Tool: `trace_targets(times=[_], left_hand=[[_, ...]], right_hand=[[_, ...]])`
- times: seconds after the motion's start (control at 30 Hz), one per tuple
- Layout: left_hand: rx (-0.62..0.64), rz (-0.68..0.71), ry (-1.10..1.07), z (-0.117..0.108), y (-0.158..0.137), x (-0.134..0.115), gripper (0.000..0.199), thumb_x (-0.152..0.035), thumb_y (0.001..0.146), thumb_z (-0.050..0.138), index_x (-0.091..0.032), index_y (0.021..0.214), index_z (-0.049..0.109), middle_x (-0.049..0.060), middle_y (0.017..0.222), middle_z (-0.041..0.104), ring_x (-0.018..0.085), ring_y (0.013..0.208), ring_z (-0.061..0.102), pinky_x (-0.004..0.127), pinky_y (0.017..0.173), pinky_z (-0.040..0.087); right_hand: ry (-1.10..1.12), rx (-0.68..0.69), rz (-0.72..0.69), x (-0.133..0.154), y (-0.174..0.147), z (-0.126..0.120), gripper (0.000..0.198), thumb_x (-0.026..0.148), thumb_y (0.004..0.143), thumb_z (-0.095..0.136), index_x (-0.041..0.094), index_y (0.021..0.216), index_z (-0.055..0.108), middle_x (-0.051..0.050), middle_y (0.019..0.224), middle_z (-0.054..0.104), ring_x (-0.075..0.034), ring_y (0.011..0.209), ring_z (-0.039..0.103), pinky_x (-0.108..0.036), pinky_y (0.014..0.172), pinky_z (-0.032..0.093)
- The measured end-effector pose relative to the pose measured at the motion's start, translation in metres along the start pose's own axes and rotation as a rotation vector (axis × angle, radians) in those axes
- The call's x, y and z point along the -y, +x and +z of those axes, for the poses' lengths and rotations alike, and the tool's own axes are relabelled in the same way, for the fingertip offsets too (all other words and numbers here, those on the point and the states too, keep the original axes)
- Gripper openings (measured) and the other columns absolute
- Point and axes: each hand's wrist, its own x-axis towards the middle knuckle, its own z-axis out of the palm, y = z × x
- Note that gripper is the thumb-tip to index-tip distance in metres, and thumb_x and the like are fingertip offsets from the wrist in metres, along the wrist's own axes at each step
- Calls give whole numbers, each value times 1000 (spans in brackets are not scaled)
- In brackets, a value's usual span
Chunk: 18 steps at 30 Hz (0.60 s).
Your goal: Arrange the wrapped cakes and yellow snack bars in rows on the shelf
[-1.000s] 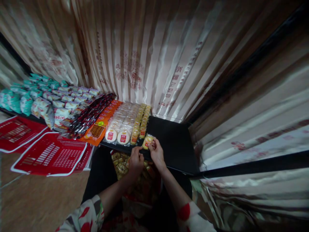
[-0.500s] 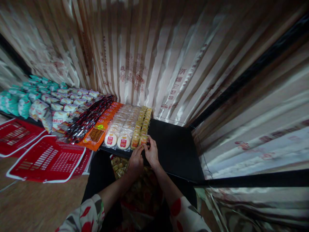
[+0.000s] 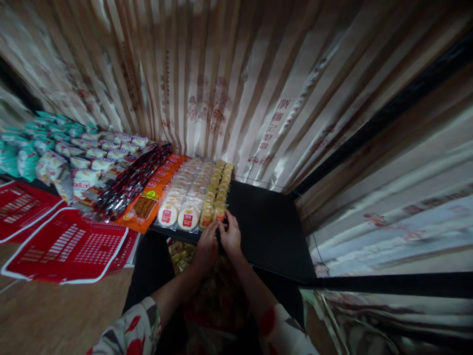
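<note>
Two rows of small yellow-wrapped snack packets (image 3: 222,183) run from the shelf's near edge toward the curtain. At the near end of the right row, my right hand (image 3: 231,235) has its bent fingers against the front snack packet (image 3: 219,213). My left hand (image 3: 207,247) meets it from the left, its fingertips pinched together at the bottom of the same packet. The fingers partly hide that packet. Beside the rows, on the left, stand two rows of round white crackers (image 3: 188,217) in clear wrappers. Below my hands, between my legs, lies a bag of more yellow packets (image 3: 181,254).
A bare stretch of black shelf (image 3: 268,229) lies to the right. Leftward are an orange snack bag (image 3: 145,207), dark shiny packets (image 3: 125,185), white bags (image 3: 86,182) and teal bags (image 3: 27,160). Red baskets (image 3: 70,244) stand lower left. A pleated curtain (image 3: 236,88) hangs behind.
The view has shifted slightly, with the shelf goods on the left moving a little leftward. Both hands stay at the near end of the yellow rows, their fingers only slightly moved.
</note>
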Motion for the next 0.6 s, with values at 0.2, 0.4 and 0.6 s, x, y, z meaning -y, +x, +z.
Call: trace_targets(times=[0.2, 0.4, 0.6], left_hand=[[-3, 24, 50, 2, 1, 1, 47, -10, 81, 31, -10, 126, 45, 14, 133, 47, 19, 128, 38, 43, 109, 31], [-15, 11, 52, 0, -1, 4, 47, -9, 78, 31, -12, 121, 50, 13, 129, 51, 18, 125, 42, 40, 109, 33], [9, -13, 7, -5, -12, 4, 42, -7, 74, 34, -16, 109, 56, 11, 120, 56, 18, 117, 48, 40, 104, 37]], right_hand=[[-91, -10, -25, 2, -2, 0, 45, 28, 80, 43, 15, 123, 50, -12, 115, 55, -22, 104, 50, -35, 88, 46], [-29, -88, -75, 5, -13, -5, 44, 32, 83, 43, 14, 122, 49, -15, 122, 51, -21, 105, 49, -34, 85, 47], [-15, -66, -94, 8, -59, -23, 36, 31, 85, 40, 16, 115, 52, -10, 103, 61, -18, 93, 56, -30, 75, 49]])
